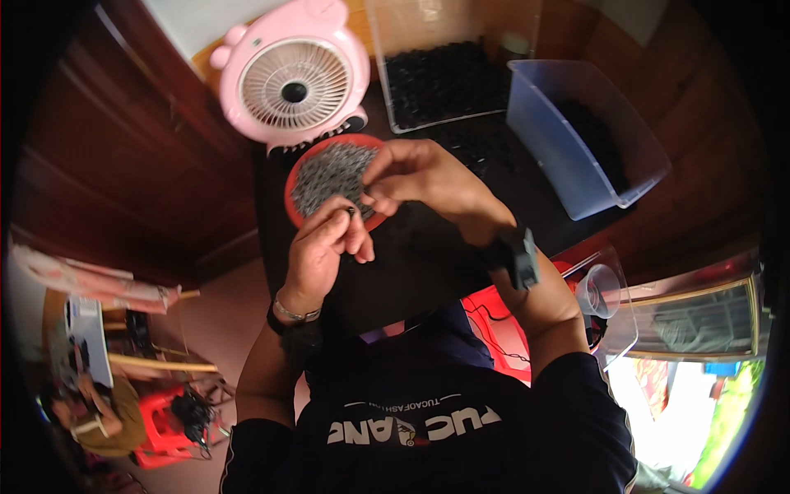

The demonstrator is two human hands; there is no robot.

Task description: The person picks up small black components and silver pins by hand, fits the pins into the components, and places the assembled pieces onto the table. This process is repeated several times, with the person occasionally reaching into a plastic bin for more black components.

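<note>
Both my hands are raised close together over the near side of a round red bowl. Small grey, metallic-looking pieces fill the bowl, too fine to name singly. Between the thumb and fingers of my left hand is a small black piece. My right hand is just above and to the right, its thumb and fingertips pinched together. Something small and dark may be at those fingertips, but I cannot make it out. The two hands are slightly apart.
A pink fan stands behind the bowl on the dark table. A clear bin of black pieces is at the back, a bluish bin at the right. Loose black pieces lie between. Another person sits at the far left.
</note>
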